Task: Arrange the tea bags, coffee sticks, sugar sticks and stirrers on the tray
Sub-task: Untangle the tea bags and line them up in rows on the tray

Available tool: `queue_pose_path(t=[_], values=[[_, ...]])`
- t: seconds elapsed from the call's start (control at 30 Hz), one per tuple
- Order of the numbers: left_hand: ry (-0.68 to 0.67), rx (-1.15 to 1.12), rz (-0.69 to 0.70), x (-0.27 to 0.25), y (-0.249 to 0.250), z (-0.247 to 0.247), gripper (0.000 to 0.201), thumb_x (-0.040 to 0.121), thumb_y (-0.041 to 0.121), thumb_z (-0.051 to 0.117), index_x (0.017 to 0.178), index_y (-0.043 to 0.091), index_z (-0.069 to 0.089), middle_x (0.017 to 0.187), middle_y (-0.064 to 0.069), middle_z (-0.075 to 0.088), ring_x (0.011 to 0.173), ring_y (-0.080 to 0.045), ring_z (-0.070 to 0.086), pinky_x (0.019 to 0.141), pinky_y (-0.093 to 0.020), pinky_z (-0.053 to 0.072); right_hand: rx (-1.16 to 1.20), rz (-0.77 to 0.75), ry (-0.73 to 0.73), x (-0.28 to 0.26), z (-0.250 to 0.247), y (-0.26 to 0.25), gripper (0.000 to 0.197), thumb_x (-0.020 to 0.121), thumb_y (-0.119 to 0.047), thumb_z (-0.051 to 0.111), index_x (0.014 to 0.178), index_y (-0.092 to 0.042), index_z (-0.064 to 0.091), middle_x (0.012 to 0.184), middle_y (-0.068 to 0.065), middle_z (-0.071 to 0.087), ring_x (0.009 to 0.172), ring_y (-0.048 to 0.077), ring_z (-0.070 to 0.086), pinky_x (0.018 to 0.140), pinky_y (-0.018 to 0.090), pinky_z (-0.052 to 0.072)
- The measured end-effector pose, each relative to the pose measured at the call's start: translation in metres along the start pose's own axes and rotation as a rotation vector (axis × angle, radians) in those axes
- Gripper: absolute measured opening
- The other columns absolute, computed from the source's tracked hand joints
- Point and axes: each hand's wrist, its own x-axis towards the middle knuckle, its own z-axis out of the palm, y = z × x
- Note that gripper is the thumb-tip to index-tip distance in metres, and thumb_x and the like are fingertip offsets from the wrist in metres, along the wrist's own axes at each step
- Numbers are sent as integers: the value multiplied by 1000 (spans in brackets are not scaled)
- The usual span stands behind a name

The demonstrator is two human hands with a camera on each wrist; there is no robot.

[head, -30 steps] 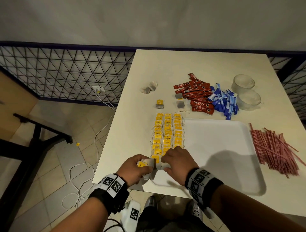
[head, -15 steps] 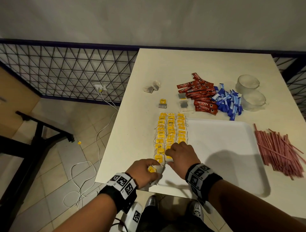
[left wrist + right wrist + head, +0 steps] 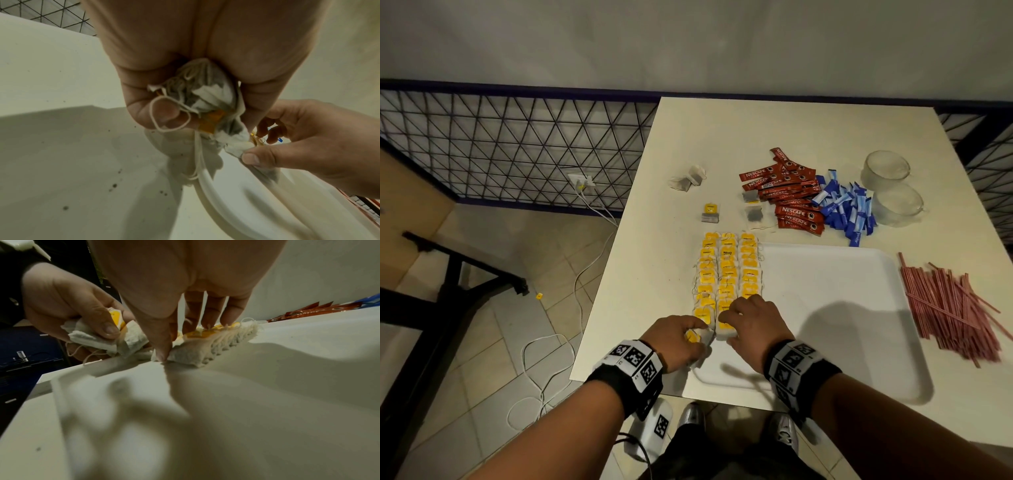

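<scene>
Three rows of yellow-tagged tea bags (image 3: 727, 270) lie along the left side of the white tray (image 3: 832, 308). My left hand (image 3: 698, 337) grips a bundle of tea bags (image 3: 207, 97) at the tray's near left corner, strings dangling. My right hand (image 3: 729, 325) pinches a tea bag (image 3: 185, 353) at the near end of the rows: its thumb (image 3: 162, 352) is on the bag's near edge and its fingertips (image 3: 207, 324) are on the tags. Red coffee sticks (image 3: 787, 192), blue sugar sticks (image 3: 846, 209) and red stirrers (image 3: 952, 308) lie on the table outside the tray.
Two clear cups (image 3: 887, 171) stand at the back right. Loose tea bags (image 3: 688, 178) lie behind the tray, and one more (image 3: 710, 213) nearer it. The table's left edge (image 3: 613, 274) drops to a tiled floor with cables. The tray's right part is bare.
My right hand has moved away from the left hand's bundle, forward onto the near end of the tea bag rows. The left hand stays at the tray corner.
</scene>
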Motion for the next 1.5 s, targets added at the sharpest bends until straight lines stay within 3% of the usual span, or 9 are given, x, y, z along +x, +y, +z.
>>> queue_pose_path(t=[0.27, 0.37, 0.47, 0.67, 0.8, 0.9, 1.03, 1.33, 1.5], values=[[-9, -46, 20, -4, 2, -4, 30, 73, 28, 71, 100, 40, 65, 104, 11, 66, 98, -10, 61, 86, -22, 46, 55, 7, 15, 1, -7, 2, 57, 32, -43, 92, 84, -32, 69, 82, -8, 63, 70, 20, 63, 52, 32, 50], [33, -313, 26, -11, 3, -10, 28, 67, 32, 73, 94, 31, 67, 84, 8, 67, 75, -14, 60, 67, -26, 48, 238, -11, 100, -3, -17, 6, 37, 63, -40, 80, 96, -26, 69, 93, -2, 63, 82, 25, 62, 65, 40, 52], [81, -790, -9, -15, 8, -11, 31, 69, 21, 74, 97, 10, 65, 67, -7, 61, 49, -19, 50, 45, -24, 40, 492, -17, 121, -6, -40, 1, 18, 85, -30, 64, 100, -22, 65, 93, -11, 55, 85, -1, 51, 79, 24, 44], [-13, -1112, -15, -16, 32, -9, 41, 85, 50, 61, 101, 13, 61, 79, -7, 65, 56, -21, 49, 45, -23, 37, 815, 21, 100, -7, -69, -24, 19, 80, -21, 76, 90, -26, 60, 78, -16, 52, 68, -3, 49, 63, 10, 36], [-30, -1242, -163, -14, 51, -13, 74, 85, 75, 27, 99, 14, 67, 85, -13, 68, 55, -22, 56, 46, -24, 38, 751, 7, 107, -5, -74, -20, 32, 79, -19, 76, 107, -27, 64, 90, -10, 51, 76, -5, 48, 73, 17, 39], [-40, -1231, -197, -14, 58, -13, 84, 84, 79, 21, 100, 11, 68, 82, -16, 68, 54, -24, 55, 46, -24, 36, 635, -67, 39, -5, -79, -15, 44, 84, -23, 71, 125, -33, 58, 102, -8, 45, 93, 2, 46, 84, 13, 36], [-87, -1213, -188, -13, 63, -10, 80, 83, 80, 23, 95, 14, 67, 74, -8, 65, 53, -23, 52, 45, -23, 36, 624, -118, 60, -6, -84, -10, 34, 82, -18, 72, 114, -27, 65, 104, -7, 45, 94, 2, 45, 83, 4, 31], [-140, -1298, -148, -12, 57, -1, 38, 77, 47, 67, 99, 16, 62, 81, -7, 58, 52, -13, 47, 37, -14, 29, 795, -28, 47, -15, -93, 7, 10, 85, -21, 71, 84, -30, 65, 80, -15, 57, 64, -1, 50, 65, 14, 39], [-12, -1268, -147, -15, 37, -12, 24, 93, 33, 56, 79, 14, 64, 64, -2, 59, 45, -10, 38, 41, -14, 20, 798, 181, -78, -20, -82, 31, 19, 89, -25, 67, 81, -40, 58, 71, -12, 61, 65, 2, 59, 69, 21, 46]])
